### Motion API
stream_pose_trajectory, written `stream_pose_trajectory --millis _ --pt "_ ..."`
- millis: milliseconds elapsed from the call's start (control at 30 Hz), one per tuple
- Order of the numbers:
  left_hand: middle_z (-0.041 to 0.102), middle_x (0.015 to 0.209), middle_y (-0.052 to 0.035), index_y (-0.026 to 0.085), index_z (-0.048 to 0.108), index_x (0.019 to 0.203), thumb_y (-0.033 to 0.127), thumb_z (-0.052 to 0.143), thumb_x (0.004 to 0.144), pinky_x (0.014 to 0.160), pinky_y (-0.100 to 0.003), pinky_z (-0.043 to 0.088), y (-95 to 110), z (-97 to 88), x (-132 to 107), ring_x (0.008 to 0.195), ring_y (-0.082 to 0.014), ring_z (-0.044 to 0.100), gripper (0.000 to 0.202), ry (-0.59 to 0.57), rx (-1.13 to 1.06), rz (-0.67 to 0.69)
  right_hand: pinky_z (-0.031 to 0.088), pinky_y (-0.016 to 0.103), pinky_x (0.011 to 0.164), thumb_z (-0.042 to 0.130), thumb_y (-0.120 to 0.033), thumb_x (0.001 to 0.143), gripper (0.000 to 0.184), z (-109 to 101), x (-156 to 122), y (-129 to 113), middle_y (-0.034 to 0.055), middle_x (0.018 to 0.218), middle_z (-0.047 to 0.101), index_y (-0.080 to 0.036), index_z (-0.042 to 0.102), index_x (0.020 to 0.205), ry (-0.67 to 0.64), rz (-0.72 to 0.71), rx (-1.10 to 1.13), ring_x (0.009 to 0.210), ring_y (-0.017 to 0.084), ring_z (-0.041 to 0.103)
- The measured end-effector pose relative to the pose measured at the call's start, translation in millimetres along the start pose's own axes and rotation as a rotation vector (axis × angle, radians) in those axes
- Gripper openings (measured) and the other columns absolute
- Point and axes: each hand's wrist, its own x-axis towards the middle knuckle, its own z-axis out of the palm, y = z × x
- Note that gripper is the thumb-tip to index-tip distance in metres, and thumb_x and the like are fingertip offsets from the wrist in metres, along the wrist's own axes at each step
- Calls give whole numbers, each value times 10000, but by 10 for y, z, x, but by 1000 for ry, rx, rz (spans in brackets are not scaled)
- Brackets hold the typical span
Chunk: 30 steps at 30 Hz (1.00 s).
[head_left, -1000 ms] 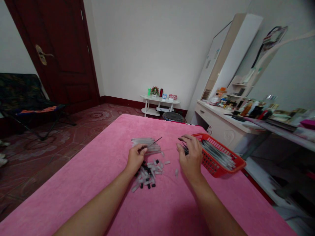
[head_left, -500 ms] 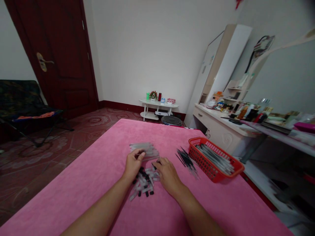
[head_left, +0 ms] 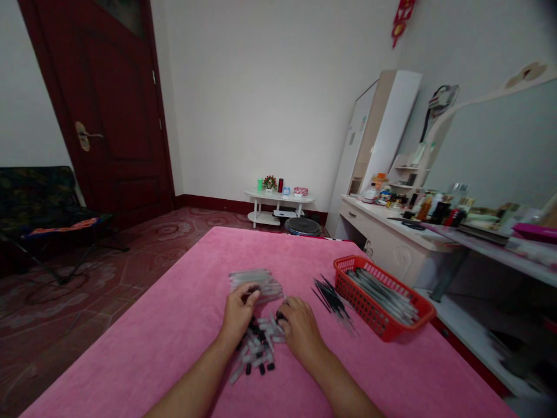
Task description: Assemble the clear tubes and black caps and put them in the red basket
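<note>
My left hand (head_left: 239, 309) is closed in a pinch at the near side of a row of clear pen barrels (head_left: 250, 277). Whatever sits between its thumb and fingers is too blurred to make out. Curled over the right edge of a loose pile of clear, black-ended pen caps (head_left: 256, 351), my right hand (head_left: 300, 325) has a dark-ended cap (head_left: 279, 316) at its fingertips. To the right of that hand lies a bunch of thin black-tipped pen refills (head_left: 331, 297). Blur and the fingers hide the exact grip.
A red plastic basket (head_left: 378, 310) holding many pens (head_left: 385, 295) stands on the right of the pink-covered table (head_left: 165, 342). Beyond are a white dressing table (head_left: 391, 223) with bottles, a small white stand (head_left: 265, 218) and a folding chair (head_left: 47, 215) at left.
The whole scene sits lower in view, as the camera has tilted up. My right hand's fingers have curled further over the caps; my left hand keeps its pinch near the barrels.
</note>
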Motion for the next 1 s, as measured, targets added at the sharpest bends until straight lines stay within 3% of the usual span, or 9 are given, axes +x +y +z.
stream_pose_trajectory --millis 200,367,533,700,1000 --pt "696 865 -69 151 699 841 256 574 724 789 -339 487 39 0 -22 841 -214 629 201 -21 27 26 357 281 809 677 -186 727 80 -42 11 19 25 897 603 -191 608 765 25 31 28 901 182 517" --pt "694 863 -63 159 700 837 246 566 726 782 -339 487 56 2 -25 833 -211 629 195 -42 49 42 380 286 775 649 -210 745 35 -197 16 25 28 843 632 -197 620 729 123 45 111 853 185 547" --pt "689 851 -58 166 701 825 205 563 725 798 -340 479 65 16 -30 837 -205 621 175 -72 65 98 438 266 664 553 -210 780 91 -369 92 79 32 763 666 -187 639 762 221 131 456 719 170 599" --pt "676 804 -51 167 697 803 174 555 737 780 -324 472 103 26 -52 812 -194 612 157 -151 89 160 490 296 738 558 -183 714 158 -465 165 135 55 833 697 -171 670 825 295 191 712 786 184 642" --pt "673 838 -53 174 698 838 146 545 758 791 -320 461 97 21 -69 829 -191 605 175 -208 139 220 489 284 676 558 -187 707 146 -594 160 67 48 776 697 -166 671 796 293 169 633 722 175 636"
